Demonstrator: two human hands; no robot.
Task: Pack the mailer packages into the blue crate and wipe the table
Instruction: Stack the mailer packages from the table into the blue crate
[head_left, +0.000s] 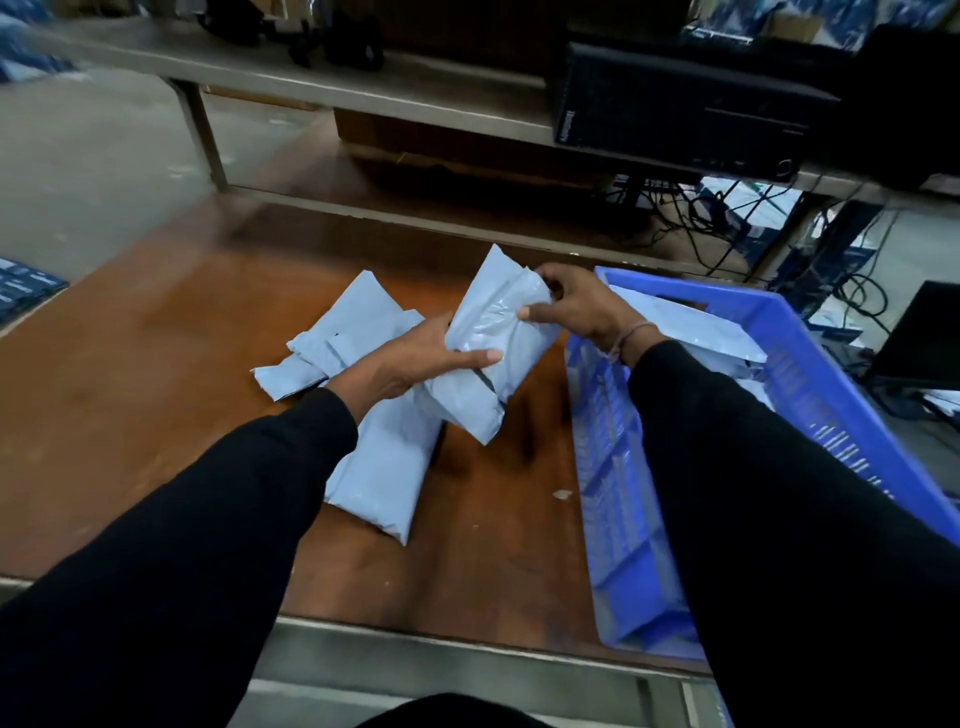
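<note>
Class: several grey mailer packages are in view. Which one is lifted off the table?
The held mailer, gripped by the left hand and right hand. The others lie on the table or in the blue crate.

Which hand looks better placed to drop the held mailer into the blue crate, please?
Probably the right hand: it grips the held mailer's far end beside the blue crate, while the left hand is farther away.

black computer case (691, 106) on shelf (363, 83) | cables (727, 213) | possibly monitor (919, 338)

Head view looks forward and down (close) over the table (156, 374).
</note>
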